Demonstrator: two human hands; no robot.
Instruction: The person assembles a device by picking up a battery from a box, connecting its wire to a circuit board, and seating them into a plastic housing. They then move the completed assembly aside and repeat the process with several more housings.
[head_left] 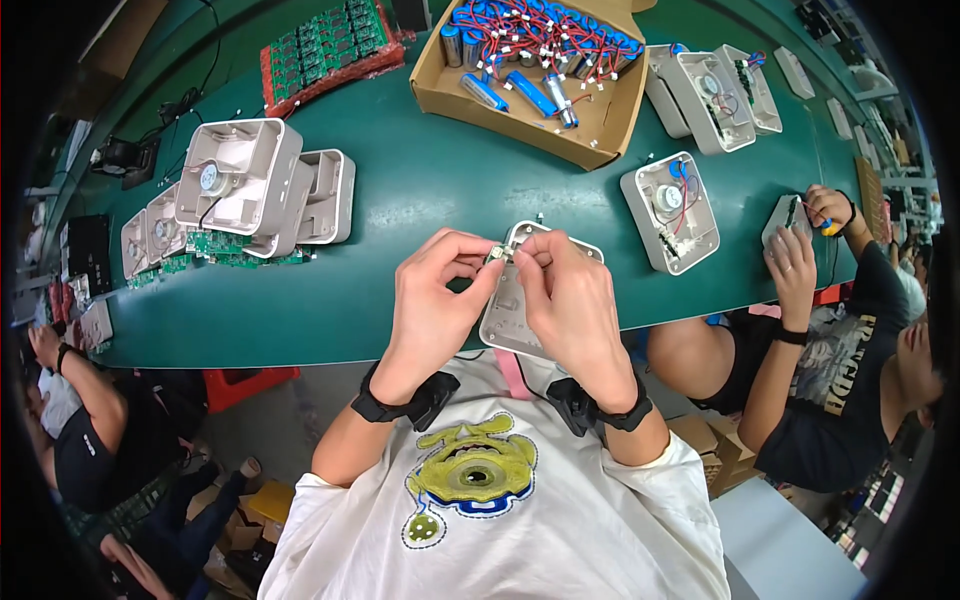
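Both my hands meet above a light grey plastic housing point(513, 318) near the table's front edge. With thumb and forefinger, my left hand point(437, 295) pinches a small green circuit board point(494, 257). Close against it, my right hand point(577, 300) is closed in a pinch at a small whitish piece point(508, 251). The fingertips partly cover that piece, and I cannot make out whether it is joined to the board. Under my hands, the housing is partly hidden.
Stacked grey housings point(240, 175) stand left on the green table point(400, 200), beside more circuit boards point(325, 50). A cardboard box point(590, 145) holds blue wired batteries. Another housing point(670, 212) with a speaker lies right. A co-worker's hands point(795, 265) work at the far right.
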